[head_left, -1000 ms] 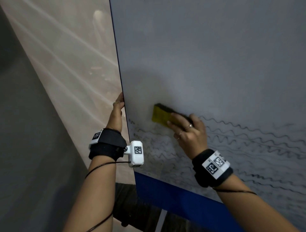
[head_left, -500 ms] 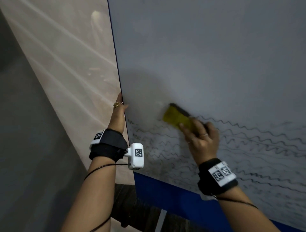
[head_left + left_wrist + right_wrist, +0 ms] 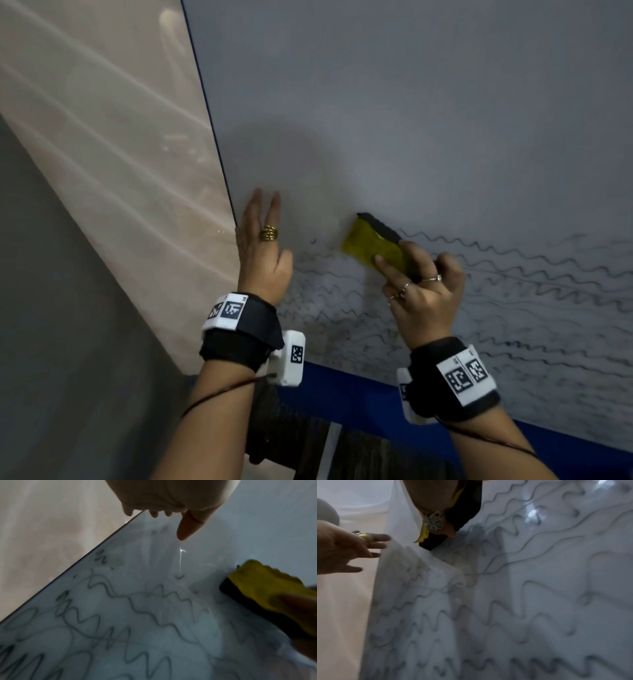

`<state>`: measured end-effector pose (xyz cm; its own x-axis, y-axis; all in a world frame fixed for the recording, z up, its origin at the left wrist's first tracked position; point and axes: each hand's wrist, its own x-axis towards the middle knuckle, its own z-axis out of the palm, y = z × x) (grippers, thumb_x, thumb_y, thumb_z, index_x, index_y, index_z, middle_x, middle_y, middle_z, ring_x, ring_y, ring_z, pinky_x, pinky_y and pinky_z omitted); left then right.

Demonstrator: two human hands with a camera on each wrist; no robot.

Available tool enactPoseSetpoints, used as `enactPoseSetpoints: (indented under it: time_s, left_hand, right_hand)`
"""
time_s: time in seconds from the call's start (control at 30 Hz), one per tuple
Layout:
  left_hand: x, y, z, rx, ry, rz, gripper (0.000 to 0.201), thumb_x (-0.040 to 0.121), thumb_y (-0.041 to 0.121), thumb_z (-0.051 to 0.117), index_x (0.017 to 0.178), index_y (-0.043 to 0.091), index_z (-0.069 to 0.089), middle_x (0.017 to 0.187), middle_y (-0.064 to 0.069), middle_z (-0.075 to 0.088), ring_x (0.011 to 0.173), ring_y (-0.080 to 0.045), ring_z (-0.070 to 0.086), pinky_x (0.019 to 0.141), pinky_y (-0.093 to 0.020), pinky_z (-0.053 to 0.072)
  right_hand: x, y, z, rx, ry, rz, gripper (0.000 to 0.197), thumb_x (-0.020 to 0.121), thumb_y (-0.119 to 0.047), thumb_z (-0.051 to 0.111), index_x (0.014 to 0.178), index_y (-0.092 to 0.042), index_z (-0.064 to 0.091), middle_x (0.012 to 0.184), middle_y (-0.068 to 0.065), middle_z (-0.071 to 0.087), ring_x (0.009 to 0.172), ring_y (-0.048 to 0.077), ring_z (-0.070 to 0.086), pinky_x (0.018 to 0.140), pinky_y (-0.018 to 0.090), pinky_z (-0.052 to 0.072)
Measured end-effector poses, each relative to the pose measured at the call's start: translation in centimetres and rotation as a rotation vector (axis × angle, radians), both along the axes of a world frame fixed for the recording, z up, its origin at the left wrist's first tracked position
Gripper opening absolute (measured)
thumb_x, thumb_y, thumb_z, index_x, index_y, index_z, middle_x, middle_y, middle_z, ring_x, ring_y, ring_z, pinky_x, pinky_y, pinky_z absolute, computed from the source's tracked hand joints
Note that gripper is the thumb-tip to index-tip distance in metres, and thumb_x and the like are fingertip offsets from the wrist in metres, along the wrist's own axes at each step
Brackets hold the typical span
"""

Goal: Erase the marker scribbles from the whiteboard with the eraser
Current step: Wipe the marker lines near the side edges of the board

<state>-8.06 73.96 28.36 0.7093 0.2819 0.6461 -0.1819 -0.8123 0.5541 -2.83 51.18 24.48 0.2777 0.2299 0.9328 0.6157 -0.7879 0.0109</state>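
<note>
A large whiteboard point(image 3: 411, 102) fills the head view, its upper part wiped and its lower part covered with wavy black marker scribbles point(image 3: 513, 301). My right hand point(image 3: 421, 287) grips a yellow eraser with a black felt face point(image 3: 373, 246), held against the board at the top left end of the scribbles. My left hand point(image 3: 263, 246) lies with straight fingers against the board beside its left edge. The left wrist view shows the eraser point(image 3: 267, 592) at the right and scribbles point(image 3: 120, 608) below. In the right wrist view the eraser point(image 3: 464, 513) sits above the scribbles point(image 3: 522, 601).
A blue frame strip point(image 3: 359, 397) runs along the whiteboard's bottom edge. A beige wall point(image 3: 102, 154) stands left of the board's left edge point(image 3: 212, 120). Dark flooring point(image 3: 342, 455) shows below the frame.
My left hand let go of the board's left edge and now lies flat on its face. My right hand slid the eraser rightward along the top row of scribbles.
</note>
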Motion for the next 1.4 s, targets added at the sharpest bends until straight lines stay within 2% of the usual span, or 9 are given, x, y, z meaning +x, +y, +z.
enactPoseSetpoints:
  time_s: [0.13, 0.37, 0.53, 0.67, 0.8, 1.03, 1.17, 1.27, 1.4]
  left_hand:
    - [0.3, -0.3, -1.8, 0.130, 0.146, -0.023, 0.090, 0.063, 0.005, 0.041, 0.149, 0.020, 0.018, 0.156, 0.006, 0.001, 0.144, -0.016, 0.004, 0.112, -0.061, 0.002]
    - [-0.2, 0.1, -1.4, 0.125, 0.266, -0.014, 0.095, 0.063, 0.010, 0.037, 0.148, 0.030, 0.001, 0.149, 0.023, -0.012, 0.143, -0.006, 0.000, 0.103, -0.056, -0.021]
    - [0.0, -0.1, -1.5, 0.124, 0.265, 0.003, 0.097, 0.069, -0.005, 0.048, 0.150, 0.027, 0.003, 0.151, 0.020, -0.013, 0.144, -0.008, -0.002, 0.104, -0.056, -0.021]
    - [-0.3, -0.3, -1.3, 0.113, 0.278, 0.012, 0.098, 0.071, -0.007, 0.050, 0.150, 0.026, 0.004, 0.150, 0.020, -0.014, 0.144, -0.009, -0.002, 0.105, -0.059, -0.018]
    - [-0.3, -0.3, -1.1, 0.097, 0.290, 0.000, 0.100, 0.070, -0.007, 0.049, 0.150, 0.027, 0.000, 0.149, 0.022, -0.014, 0.144, -0.009, -0.002, 0.106, -0.060, -0.017]
    - [-0.1, -0.6, -1.1, 0.109, 0.296, 0.008, 0.100, 0.071, -0.004, 0.052, 0.150, 0.028, -0.001, 0.147, 0.023, -0.019, 0.143, -0.008, -0.004, 0.106, -0.061, -0.014]
    - [-0.6, -0.8, -1.1, 0.032, 0.175, -0.025, 0.091, 0.070, -0.002, 0.047, 0.147, 0.033, 0.015, 0.151, 0.021, -0.005, 0.143, -0.006, 0.005, 0.107, -0.063, -0.013]
    - [-0.7, -1.7, -0.8, 0.043, 0.012, -0.049, 0.088, 0.062, 0.002, 0.043, 0.143, 0.033, 0.029, 0.153, 0.015, 0.011, 0.143, -0.012, 0.013, 0.104, -0.063, -0.010]
    - [0.0, -4.8, 0.0, 0.120, 0.049, -0.102, 0.089, 0.061, 0.001, 0.042, 0.146, 0.026, 0.029, 0.155, 0.008, 0.009, 0.144, -0.013, 0.006, 0.101, -0.068, -0.009]
  right_hand:
    - [-0.3, 4.5, -1.5, -0.077, 0.086, 0.035, 0.029, 0.086, -0.026, 0.051, 0.105, -0.034, 0.071, 0.130, -0.005, 0.044, 0.100, 0.029, 0.038, 0.077, 0.035, 0.034]
    - [-0.7, 1.1, -1.0, 0.011, 0.043, -0.024, 0.029, 0.091, -0.028, 0.047, 0.096, -0.036, 0.074, 0.122, -0.002, 0.042, 0.100, 0.027, 0.036, 0.076, 0.036, 0.034]
    - [-0.2, 4.3, -0.9, -0.009, 0.053, 0.003, 0.032, 0.080, -0.023, 0.052, 0.100, -0.036, 0.073, 0.122, 0.001, 0.041, 0.098, 0.026, 0.036, 0.077, 0.036, 0.033]
    - [0.8, 4.0, -3.4, -0.183, 0.107, 0.047, 0.032, 0.083, -0.026, 0.051, 0.106, -0.040, 0.069, 0.125, 0.000, 0.041, 0.095, 0.029, 0.040, 0.072, 0.038, 0.046]
    - [0.5, 0.5, -2.5, -0.142, 0.064, -0.011, 0.035, 0.084, -0.027, 0.052, 0.114, -0.044, 0.055, 0.126, -0.001, 0.040, 0.096, 0.028, 0.041, 0.079, 0.034, 0.036]
    - [-0.1, 3.5, -0.8, -0.104, 0.108, -0.013, 0.033, 0.081, -0.025, 0.051, 0.105, -0.038, 0.071, 0.125, 0.001, 0.038, 0.099, 0.028, 0.039, 0.081, 0.036, 0.033]
    - [-0.2, -1.9, -0.3, -0.141, 0.014, -0.055, 0.032, 0.079, -0.022, 0.057, 0.104, -0.038, 0.069, 0.122, 0.004, 0.042, 0.094, 0.032, 0.054, 0.082, 0.035, 0.031]
    - [-0.7, -5.1, 0.6, -0.030, -0.021, -0.086, 0.027, 0.079, -0.021, 0.060, 0.099, -0.037, 0.072, 0.120, 0.003, 0.045, 0.100, 0.030, 0.041, 0.084, 0.038, 0.033]
    - [-0.6, -1.9, 0.2, -0.008, 0.040, -0.043, 0.027, 0.074, -0.024, 0.061, 0.096, -0.033, 0.074, 0.122, 0.003, 0.043, 0.098, 0.032, 0.045, 0.088, 0.035, 0.030]
